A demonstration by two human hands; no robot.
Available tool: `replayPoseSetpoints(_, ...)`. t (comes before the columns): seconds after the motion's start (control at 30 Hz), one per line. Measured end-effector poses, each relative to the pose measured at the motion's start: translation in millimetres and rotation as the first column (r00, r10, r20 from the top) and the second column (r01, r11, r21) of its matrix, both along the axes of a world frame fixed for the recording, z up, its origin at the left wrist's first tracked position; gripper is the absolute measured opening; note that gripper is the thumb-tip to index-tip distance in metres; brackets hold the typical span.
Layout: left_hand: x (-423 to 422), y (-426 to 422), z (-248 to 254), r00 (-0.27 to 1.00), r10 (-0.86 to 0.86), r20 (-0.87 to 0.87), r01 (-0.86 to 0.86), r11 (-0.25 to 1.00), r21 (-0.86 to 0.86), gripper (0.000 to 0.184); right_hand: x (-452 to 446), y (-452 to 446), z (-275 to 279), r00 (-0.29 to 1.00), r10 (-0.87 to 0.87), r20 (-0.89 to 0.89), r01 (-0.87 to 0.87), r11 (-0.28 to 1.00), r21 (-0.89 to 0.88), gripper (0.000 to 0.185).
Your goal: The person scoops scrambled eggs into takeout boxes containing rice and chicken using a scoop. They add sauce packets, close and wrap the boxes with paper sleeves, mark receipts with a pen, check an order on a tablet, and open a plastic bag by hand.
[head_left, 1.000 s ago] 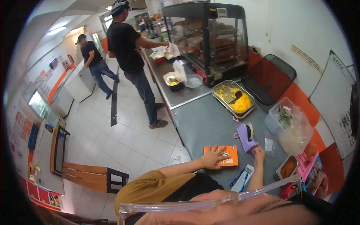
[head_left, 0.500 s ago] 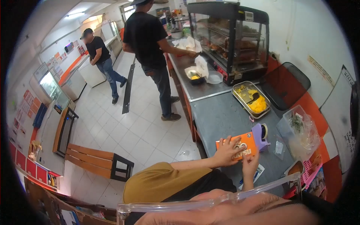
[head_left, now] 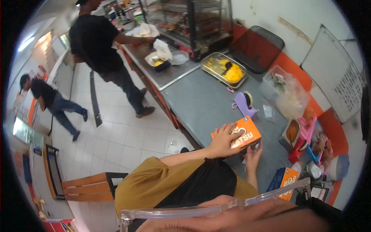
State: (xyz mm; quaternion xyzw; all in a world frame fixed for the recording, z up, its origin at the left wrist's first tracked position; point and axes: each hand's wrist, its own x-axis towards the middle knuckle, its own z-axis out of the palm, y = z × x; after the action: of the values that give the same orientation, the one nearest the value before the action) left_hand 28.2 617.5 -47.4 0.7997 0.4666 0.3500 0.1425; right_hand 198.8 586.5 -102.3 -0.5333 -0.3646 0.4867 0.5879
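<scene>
An orange cardboard box (head_left: 251,129) with white lettering sits at the near edge of the grey counter, slightly tilted. My left hand (head_left: 225,141) lies across the box's left side and top, fingers curled over it and thumb pressed on the printed face. At the box's lower right corner, my right hand (head_left: 253,154) grips the edge, with the fingers partly hidden under it. Just behind the box stands a purple tape dispenser (head_left: 244,105) with a roll of tape.
A metal tray (head_left: 241,82) of yellow food lies farther back on the counter (head_left: 185,98). To the right are a clear plastic bin (head_left: 272,81), a pink basket (head_left: 307,129) and another orange box (head_left: 289,183). A co-worker (head_left: 94,42) reaches toward food beside the glass display warmer (head_left: 210,29).
My view has turned right, so the surroundings appear shifted left. The box now shows more of its side, and my right hand has moved from its front edge to its lower corner.
</scene>
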Motion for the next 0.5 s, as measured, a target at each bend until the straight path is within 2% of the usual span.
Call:
replayPoseSetpoints(0.03,8.4,-2.4,-3.8,0.999,-0.029,-0.018,0.028,0.999,-0.038,0.059,-4.0,-8.8,1.3,0.999,-0.030,0.012,0.031,1.000,-0.006,0.070)
replayPoseSetpoints(0.07,16.6,-6.3,-8.8,0.994,-0.084,-0.064,0.080,0.995,-0.058,0.060,-3.9,-21.6,1.6,0.954,-0.032,-0.298,0.037,0.999,0.010,0.066)
replayPoseSetpoints(0.1,23.3,-7.7,-13.6,0.991,-0.124,-0.048,0.121,0.991,-0.062,0.060,-2.6,-31.8,2.1,0.815,-0.024,-0.579,0.058,0.998,0.040,0.062)
replayPoseSetpoints(0.13,27.3,-6.4,-18.2,0.977,-0.199,-0.073,0.192,0.977,-0.094,0.061,-2.9,-37.3,-0.5,0.821,-0.053,-0.569,0.094,0.995,0.043,0.062)
replayPoseSetpoints(0.2,35.1,-3.8,-23.5,0.944,-0.308,-0.121,0.291,0.946,-0.144,0.064,-1.6,-46.8,-16.0,0.920,-0.218,-0.325,0.242,0.970,0.034,0.055)
replayPoseSetpoints(0.3,42.5,2.0,-21.6,0.912,-0.405,-0.066,0.384,0.898,-0.213,0.062,13.5,-59.3,-56.1,0.922,-0.254,-0.293,0.289,0.954,0.081,0.051)
replayPoseSetpoints(0.33,45.1,5.7,-26.7,0.907,-0.417,-0.061,0.393,0.890,-0.231,0.062,-2.0,-57.2,-30.9,0.805,-0.346,-0.482,0.402,0.915,0.015,0.051)
replayPoseSetpoints(0.4,48.2,16.8,-34.6,0.801,-0.594,0.072,0.599,0.796,-0.087,0.052,5.7,-65.6,-46.2,0.778,-0.382,-0.499,0.438,0.899,-0.005,0.053)
replayPoseSetpoints(0.43,45.0,31.5,-34.0,0.804,-0.589,0.082,0.595,0.798,-0.098,0.052,16.9,-66.1,-51.3,0.760,-0.394,-0.517,0.459,0.888,-0.002,0.056)
replayPoseSetpoints(0.47,39.8,54.4,-28.0,0.654,-0.665,0.361,0.756,0.554,-0.349,0.045,27.6,-59.8,-43.9,0.787,-0.525,-0.323,0.528,0.845,-0.087,0.063)
replayPoseSetpoints(0.5,33.1,75.2,-23.4,0.488,-0.594,0.639,0.860,0.199,-0.471,0.038,42.4,-59.0,-35.0,0.847,-0.493,-0.201,0.491,0.869,-0.062,0.068)
